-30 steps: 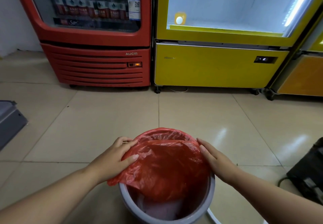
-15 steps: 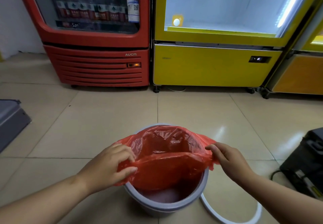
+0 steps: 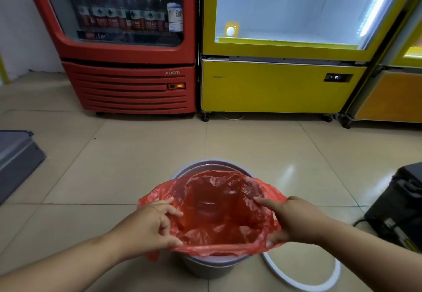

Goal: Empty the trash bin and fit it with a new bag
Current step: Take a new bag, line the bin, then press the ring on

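A round grey trash bin (image 3: pixel 212 266) stands on the tiled floor in front of me. A thin red plastic bag (image 3: pixel 219 209) hangs inside it with its mouth spread wide. The bag's near edge folds over the bin's front rim; the bin's far rim (image 3: pixel 212 162) is bare. My left hand (image 3: pixel 150 227) pinches the bag's left edge. My right hand (image 3: pixel 294 221) grips the bag's right edge, thumb under the plastic.
A white ring (image 3: pixel 303 278) lies on the floor right of the bin. A red drinks fridge (image 3: pixel 130 86) and a yellow fridge (image 3: pixel 278 86) stand ahead. A grey box (image 3: pixel 16 157) sits at left, a black case (image 3: pixel 399 209) at right.
The bag's mouth has been pulled open from a folded flap into a wide circle. Both hands moved apart and toward me, drawing the near edge over the front rim.
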A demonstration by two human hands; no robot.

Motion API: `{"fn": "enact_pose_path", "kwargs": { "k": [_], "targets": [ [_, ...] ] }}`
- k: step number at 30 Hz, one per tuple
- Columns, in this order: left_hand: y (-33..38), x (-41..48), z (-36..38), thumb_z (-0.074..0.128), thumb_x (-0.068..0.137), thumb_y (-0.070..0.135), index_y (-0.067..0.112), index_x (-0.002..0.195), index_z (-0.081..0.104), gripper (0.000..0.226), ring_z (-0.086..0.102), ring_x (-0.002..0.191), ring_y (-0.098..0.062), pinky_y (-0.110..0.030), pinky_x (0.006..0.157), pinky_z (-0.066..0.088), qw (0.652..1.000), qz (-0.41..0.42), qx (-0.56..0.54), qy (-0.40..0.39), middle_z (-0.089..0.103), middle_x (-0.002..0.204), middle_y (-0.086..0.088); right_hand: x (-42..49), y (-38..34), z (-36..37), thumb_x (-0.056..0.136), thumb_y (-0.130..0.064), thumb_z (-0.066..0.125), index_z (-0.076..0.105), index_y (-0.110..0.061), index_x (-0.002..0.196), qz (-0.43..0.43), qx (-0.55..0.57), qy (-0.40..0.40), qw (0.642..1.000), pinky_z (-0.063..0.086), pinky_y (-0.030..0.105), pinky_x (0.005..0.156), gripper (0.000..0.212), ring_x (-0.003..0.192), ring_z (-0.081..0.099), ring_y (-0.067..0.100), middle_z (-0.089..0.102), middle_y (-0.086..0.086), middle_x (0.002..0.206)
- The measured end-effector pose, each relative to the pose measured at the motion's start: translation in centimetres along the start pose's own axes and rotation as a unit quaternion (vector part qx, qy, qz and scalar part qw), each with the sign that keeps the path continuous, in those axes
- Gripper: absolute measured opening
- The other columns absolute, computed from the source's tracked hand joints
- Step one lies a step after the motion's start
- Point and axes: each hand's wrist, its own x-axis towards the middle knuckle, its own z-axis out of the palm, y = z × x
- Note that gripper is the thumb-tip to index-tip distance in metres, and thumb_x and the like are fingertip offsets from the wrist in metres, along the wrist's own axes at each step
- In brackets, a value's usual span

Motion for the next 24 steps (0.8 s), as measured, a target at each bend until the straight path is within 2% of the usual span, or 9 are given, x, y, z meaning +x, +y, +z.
{"fn": "enact_pose_path", "kwargs": {
  "k": [2, 5, 7, 9, 16, 19, 21, 22, 24],
  "targets": [
    [0.7, -0.3, -0.1, 0.063, 0.049, 0.071, 0.044, 0.068, 0.059, 0.033, 0.014, 0.133, 0.010, -0.010, 0.103, 0.013, 0.999, -0.012, 0.025, -0.028, 0.040, 0.130, 0.029, -0.3, -0.5, 0.1, 0.042, -0.090, 0.026, 0.006, -0.037, 0.149, -0.030, -0.032, 0.014, 0.999, 0.038, 0.029, 0.091, 0.121, 0.103, 0.059, 0.028, 0.068, 0.004, 0.110],
    [1.0, -0.8, 0.5, 0.046, 0.049, 0.079, 0.044, 0.136, 0.028, 0.095, -0.003, 0.132, 0.009, -0.014, 0.109, 0.001, 0.994, -0.006, 0.109, -0.021, 0.012, 0.147, 0.026, 0.1, -0.3, 0.8, 0.047, -0.096, 0.022, 0.032, -0.023, 0.146, -0.084, -0.106, 0.158, 0.978, 0.051, 0.029, 0.071, 0.124, 0.063, 0.066, 0.021, 0.069, -0.005, 0.065],
    [1.2, -0.9, 1.1, 0.055, 0.065, 0.070, 0.037, 0.145, 0.000, 0.103, -0.017, 0.132, 0.002, -0.018, 0.109, -0.004, 0.991, -0.014, 0.133, -0.001, -0.014, 0.144, 0.023, 0.5, -0.2, 1.5, 0.049, -0.096, 0.028, 0.047, -0.017, 0.135, -0.051, -0.116, 0.181, 0.975, 0.049, 0.025, 0.050, 0.119, 0.034, 0.052, 0.015, 0.052, -0.006, 0.037],
    [1.0, -0.9, 1.8, 0.062, 0.070, 0.062, 0.033, 0.138, -0.023, 0.112, -0.026, 0.134, -0.004, -0.023, 0.114, -0.003, 0.990, -0.036, 0.138, 0.017, -0.029, 0.139, 0.017, 0.7, -0.3, 1.9, 0.051, -0.095, 0.031, 0.045, -0.012, 0.133, -0.035, -0.126, 0.190, 0.973, 0.047, 0.022, 0.045, 0.117, 0.028, 0.045, 0.013, 0.045, -0.007, 0.033],
    [0.5, -0.9, 3.1, 0.066, 0.077, 0.047, 0.006, 0.120, -0.039, 0.121, -0.033, 0.133, -0.013, -0.026, 0.115, -0.001, 0.990, -0.088, 0.099, 0.047, -0.041, 0.138, 0.006, 1.0, -0.6, 2.8, 0.047, -0.091, 0.049, 0.041, -0.002, 0.136, 0.016, -0.109, 0.234, 0.966, 0.049, 0.022, 0.043, 0.126, 0.030, 0.051, 0.013, 0.054, -0.008, 0.041],
    [0.1, -0.3, 2.8, 0.069, 0.075, 0.040, 0.009, 0.119, -0.040, 0.121, -0.030, 0.134, -0.011, -0.025, 0.117, -0.003, 0.991, -0.084, 0.103, 0.033, -0.038, 0.139, 0.007, 0.8, -1.3, 2.5, 0.045, -0.084, 0.063, 0.030, -0.003, 0.140, 0.030, -0.117, 0.216, 0.969, 0.047, 0.023, 0.043, 0.129, 0.036, 0.057, 0.017, 0.063, -0.006, 0.050],
    [-0.2, -0.1, 2.2, 0.067, 0.066, 0.051, 0.013, 0.125, -0.037, 0.126, -0.031, 0.134, -0.012, -0.026, 0.118, -0.001, 0.990, -0.083, 0.116, 0.005, -0.036, 0.142, 0.006, 0.8, -0.8, 2.0, 0.064, -0.068, 0.067, -0.008, -0.011, 0.148, 0.014, -0.085, 0.144, 0.986, 0.051, 0.029, 0.066, 0.127, 0.074, 0.069, 0.029, 0.073, 0.004, 0.092],
    [-0.2, 0.1, 1.6, 0.061, 0.061, 0.056, 0.017, 0.132, -0.034, 0.124, -0.030, 0.135, -0.012, -0.025, 0.116, -0.002, 0.989, -0.079, 0.127, -0.014, -0.033, 0.146, 0.005, 0.7, -0.7, 1.2, 0.070, -0.058, 0.069, -0.019, -0.022, 0.148, 0.032, -0.029, 0.052, 0.998, 0.049, 0.031, 0.081, 0.123, 0.094, 0.066, 0.032, 0.068, 0.007, 0.113],
    [0.3, 0.3, -0.1, 0.046, 0.056, 0.058, 0.024, 0.144, -0.017, 0.113, -0.022, 0.141, -0.012, -0.021, 0.114, -0.003, 0.988, -0.063, 0.136, -0.042, -0.020, 0.155, 0.002, 0.6, -0.2, -1.6, 0.074, -0.042, 0.073, -0.013, -0.038, 0.148, 0.060, 0.047, -0.086, 0.993, 0.044, 0.030, 0.093, 0.114, 0.110, 0.058, 0.026, 0.058, 0.004, 0.128]
  ]
}}
